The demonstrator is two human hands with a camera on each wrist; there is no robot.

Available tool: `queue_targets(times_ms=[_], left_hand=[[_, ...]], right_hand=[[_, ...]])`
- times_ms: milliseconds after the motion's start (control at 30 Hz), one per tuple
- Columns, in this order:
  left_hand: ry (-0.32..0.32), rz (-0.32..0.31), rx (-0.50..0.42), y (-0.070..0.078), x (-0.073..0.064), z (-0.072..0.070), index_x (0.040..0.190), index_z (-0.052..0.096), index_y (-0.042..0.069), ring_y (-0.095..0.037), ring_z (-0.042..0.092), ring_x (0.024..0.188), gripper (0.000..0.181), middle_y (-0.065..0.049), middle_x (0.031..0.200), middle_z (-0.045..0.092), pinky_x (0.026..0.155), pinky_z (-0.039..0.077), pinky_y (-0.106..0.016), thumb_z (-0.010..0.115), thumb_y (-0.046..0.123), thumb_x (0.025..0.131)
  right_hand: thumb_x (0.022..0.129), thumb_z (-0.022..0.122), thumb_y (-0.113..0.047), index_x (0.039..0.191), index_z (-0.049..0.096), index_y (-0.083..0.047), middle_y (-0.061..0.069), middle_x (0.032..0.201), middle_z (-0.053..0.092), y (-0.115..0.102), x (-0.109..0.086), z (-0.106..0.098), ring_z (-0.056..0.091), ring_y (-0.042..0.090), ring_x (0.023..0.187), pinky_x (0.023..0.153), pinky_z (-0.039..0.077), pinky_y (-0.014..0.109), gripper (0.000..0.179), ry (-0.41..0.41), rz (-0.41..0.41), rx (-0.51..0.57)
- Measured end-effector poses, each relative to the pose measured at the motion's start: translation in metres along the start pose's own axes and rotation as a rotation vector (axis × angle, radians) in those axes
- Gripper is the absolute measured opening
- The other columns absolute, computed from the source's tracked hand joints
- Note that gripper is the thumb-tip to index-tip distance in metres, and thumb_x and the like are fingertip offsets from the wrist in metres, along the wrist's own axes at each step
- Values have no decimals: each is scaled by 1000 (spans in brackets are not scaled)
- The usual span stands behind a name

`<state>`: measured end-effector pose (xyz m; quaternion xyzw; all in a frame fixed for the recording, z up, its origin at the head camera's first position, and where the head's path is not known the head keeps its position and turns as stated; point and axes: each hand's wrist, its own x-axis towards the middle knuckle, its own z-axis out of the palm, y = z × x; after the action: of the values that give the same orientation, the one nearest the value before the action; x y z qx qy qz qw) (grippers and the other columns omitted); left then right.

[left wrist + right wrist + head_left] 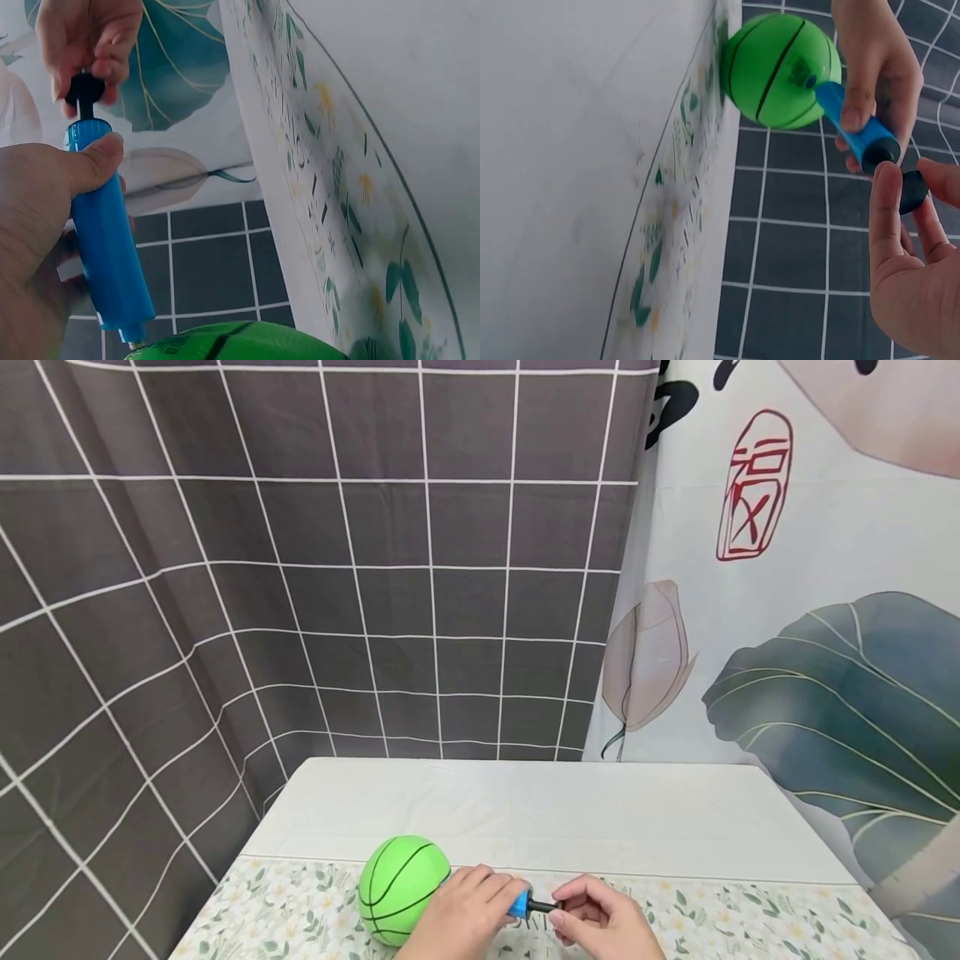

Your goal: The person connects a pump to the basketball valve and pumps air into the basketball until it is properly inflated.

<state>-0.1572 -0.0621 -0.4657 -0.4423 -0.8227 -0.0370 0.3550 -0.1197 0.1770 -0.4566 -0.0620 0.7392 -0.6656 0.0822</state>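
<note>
A green ball with black basketball lines rests on the floral cloth. My left hand wraps round the blue barrel of a hand pump, thumb lying along its upper end. The pump's nozzle end meets the ball's surface in the left wrist view. My right hand pinches the black handle at the pump's other end between thumb and fingers. A short length of black rod shows between barrel and handle.
The table has a white back part and a floral-patterned front strip. Behind it hangs a dark grey curtain with a white grid. A white hanging cloth with painted leaves covers the right side.
</note>
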Motion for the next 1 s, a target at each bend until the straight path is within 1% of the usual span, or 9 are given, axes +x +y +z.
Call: queue_targets(times_ms=[133, 233, 367, 500, 600, 733, 833, 1000], left_hand=[[-2, -32, -1, -7, -3, -3, 119, 65, 21, -8, 60, 93, 46, 13, 107, 67, 83, 50, -23, 85, 29, 78], [-31, -55, -5, -12, -5, -7, 121, 65, 21, -8, 59, 93, 46, 13, 107, 68, 85, 51, -23, 84, 31, 80], [-59, -73, -8, -17, -7, -10, 122, 65, 21, -8, 58, 94, 45, 13, 107, 68, 86, 51, -24, 82, 33, 82], [-53, -83, -10, -19, -7, -11, 121, 64, 22, -9, 57, 93, 46, 13, 106, 68, 84, 51, -23, 83, 33, 81], [-50, -89, -8, -18, -6, -13, 120, 64, 22, -9, 57, 92, 47, 13, 106, 68, 83, 51, -23, 84, 32, 80], [-63, -74, 14, -16, -3, -15, 121, 65, 19, -9, 59, 95, 42, 12, 108, 68, 87, 52, -25, 79, 32, 84], [-69, -61, 28, -13, -1, -17, 122, 67, 16, -10, 62, 98, 39, 9, 110, 69, 90, 53, -26, 74, 31, 87], [-42, -48, 33, -7, 1, -15, 121, 68, 15, -10, 63, 97, 38, 8, 107, 68, 90, 53, -27, 76, 29, 86]], right_hand=[[89, 77, -20, 116, 63, 9, 13, 93, 70, -2, -3, -10, 71, 24, 78, 73, 61, 37, 42, 37, 19, -7], [88, 79, -23, 115, 64, 7, 15, 95, 70, -4, -6, -18, 71, 26, 79, 74, 61, 38, 43, 65, 32, -7], [90, 76, -22, 117, 62, 7, 16, 95, 71, -6, -10, -29, 72, 26, 80, 74, 61, 37, 42, 59, 28, -20], [93, 73, -19, 118, 62, 8, 12, 94, 71, -7, -12, -39, 72, 24, 82, 76, 61, 36, 38, 48, 20, -23], [93, 72, -18, 117, 62, 8, 11, 94, 71, -5, -12, -43, 72, 24, 82, 76, 61, 36, 37, 48, 20, -15], [94, 72, -18, 117, 62, 8, 13, 95, 70, -4, -12, -43, 72, 24, 82, 76, 62, 37, 36, 49, 17, -6], [93, 73, -20, 117, 61, 9, 15, 95, 70, -4, -11, -38, 72, 23, 81, 75, 62, 37, 39, 60, 12, -5], [91, 75, -21, 115, 62, 8, 13, 92, 70, -6, -10, -26, 72, 20, 78, 71, 62, 35, 39, 71, -8, -24]])
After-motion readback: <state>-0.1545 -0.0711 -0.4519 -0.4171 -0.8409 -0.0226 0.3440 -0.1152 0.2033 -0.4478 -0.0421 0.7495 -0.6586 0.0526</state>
